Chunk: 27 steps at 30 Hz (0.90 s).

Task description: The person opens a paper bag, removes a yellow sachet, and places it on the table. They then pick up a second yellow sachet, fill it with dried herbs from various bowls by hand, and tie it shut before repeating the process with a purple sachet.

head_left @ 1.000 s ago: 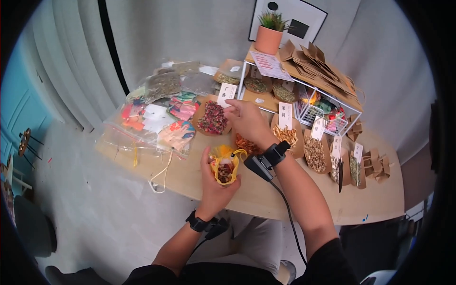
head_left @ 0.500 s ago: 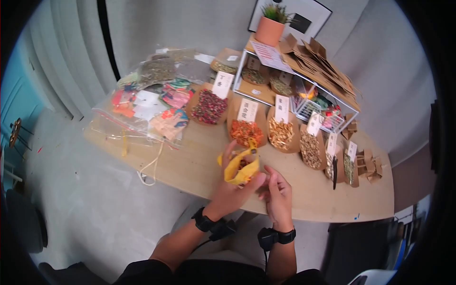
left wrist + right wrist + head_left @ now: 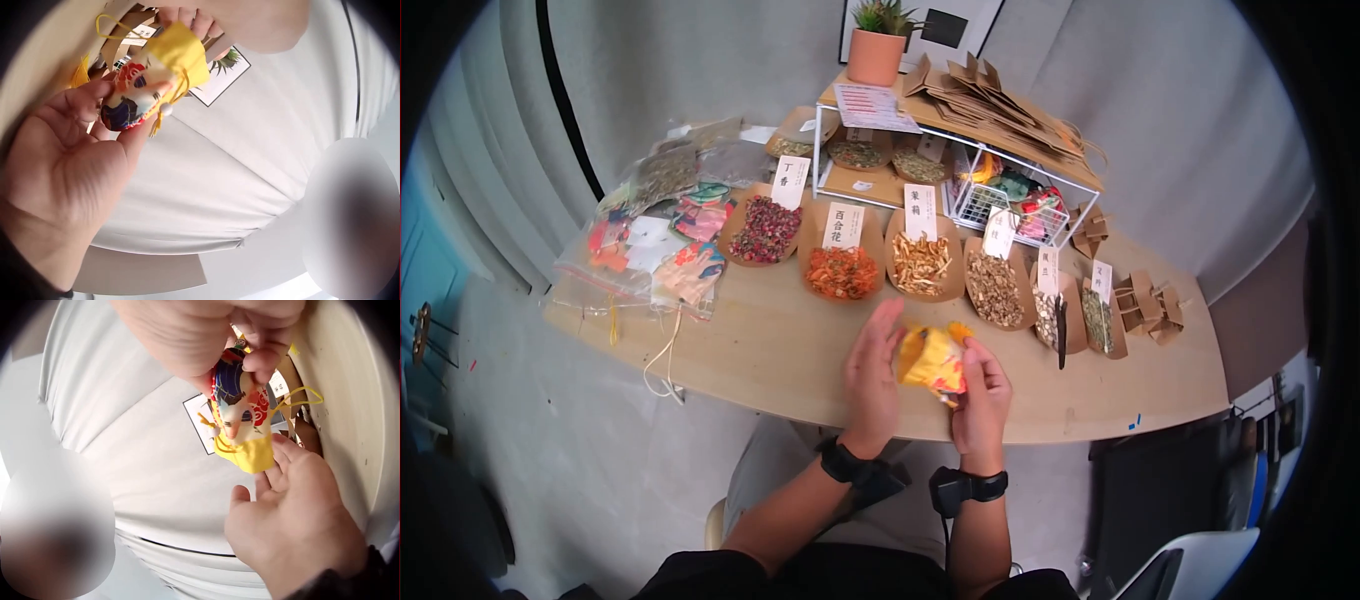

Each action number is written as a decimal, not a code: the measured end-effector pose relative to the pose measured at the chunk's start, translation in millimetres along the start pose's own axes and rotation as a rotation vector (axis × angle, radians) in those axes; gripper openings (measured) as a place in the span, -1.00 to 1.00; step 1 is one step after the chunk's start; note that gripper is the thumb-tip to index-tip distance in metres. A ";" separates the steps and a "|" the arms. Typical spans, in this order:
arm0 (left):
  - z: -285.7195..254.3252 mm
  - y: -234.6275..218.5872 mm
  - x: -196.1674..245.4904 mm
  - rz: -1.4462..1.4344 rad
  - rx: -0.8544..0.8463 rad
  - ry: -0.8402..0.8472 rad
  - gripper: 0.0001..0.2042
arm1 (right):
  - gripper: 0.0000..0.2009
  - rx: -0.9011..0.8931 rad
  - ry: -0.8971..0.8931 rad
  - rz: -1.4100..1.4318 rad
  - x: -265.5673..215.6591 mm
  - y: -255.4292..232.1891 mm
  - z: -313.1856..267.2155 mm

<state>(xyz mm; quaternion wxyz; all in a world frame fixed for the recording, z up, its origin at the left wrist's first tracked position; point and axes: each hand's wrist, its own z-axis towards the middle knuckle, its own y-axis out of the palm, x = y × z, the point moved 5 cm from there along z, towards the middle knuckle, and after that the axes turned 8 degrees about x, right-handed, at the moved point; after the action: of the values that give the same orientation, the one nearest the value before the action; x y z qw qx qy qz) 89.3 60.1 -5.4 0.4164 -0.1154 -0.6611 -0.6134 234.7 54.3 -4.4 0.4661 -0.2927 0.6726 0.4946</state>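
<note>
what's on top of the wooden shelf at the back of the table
On the shelf are a potted plant, a printed sheet and a pile of brown paper bags. Whatever may lie beneath the sheet or bags is covered and can't be seen.

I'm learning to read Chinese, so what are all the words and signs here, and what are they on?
"丁香": the tag by the dark red buds.
"百合花": the tag by the orange petals.
"茉莉": the tag by the pale yellow pieces.
Too small or blurred: the other tags, all small print, and the printed sheet.
</note>
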 end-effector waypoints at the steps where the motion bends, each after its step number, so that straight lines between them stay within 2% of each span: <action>1: 1.2 4.4 0.3 -0.036 0.001 -0.059 -0.54 | -0.63 0.018 -0.032 -0.078 -2.5 1.6 -1.4; 5: 7.2 6.1 -15.2 -0.169 0.027 -0.270 -0.58 | -0.57 0.051 -0.281 -0.319 -24.3 10.3 -6.6; 8: 7.8 4.5 -30.0 -0.482 -0.045 -0.507 -0.60 | -0.58 0.041 -0.387 -0.380 -34.8 31.6 -14.9; 11: 8.7 -1.1 -33.8 -0.568 -0.022 -0.595 -0.62 | -0.60 0.068 -0.459 -0.447 -33.9 38.5 -16.6; 14: 14.1 -8.0 -37.1 -0.653 0.018 -0.606 -0.65 | -0.61 0.092 -0.476 -0.368 -26.3 31.4 -11.5; 17: 20.7 -17.1 -33.3 -0.630 0.129 -0.604 -0.66 | -0.60 0.082 -0.338 -0.377 -12.4 16.0 -6.5; 20: 31.2 -24.8 -23.0 -0.604 0.260 -0.622 -0.67 | -0.52 0.020 -0.323 -0.498 -4.5 5.4 -11.8; 23: 35.9 -27.1 -15.4 -0.581 0.302 -0.638 -0.68 | -0.41 -0.086 -0.302 -0.873 -10.1 6.4 -23.0; 24: 36.6 -28.5 -15.7 -0.586 0.284 -0.649 -0.68 | -0.33 -0.114 -0.248 -0.911 -7.3 4.8 -22.7; 27: 39.1 -33.0 -19.8 -0.580 0.233 -0.701 -0.68 | -0.32 -0.205 -0.779 -1.289 -19.2 16.0 -30.6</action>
<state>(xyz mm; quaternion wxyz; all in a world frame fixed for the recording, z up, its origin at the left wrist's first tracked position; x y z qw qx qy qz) 63.8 95.4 -38.8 -0.0105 -0.0789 -0.8312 -0.5503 218.3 29.7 21.8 0.8370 -0.4739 0.1062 0.2520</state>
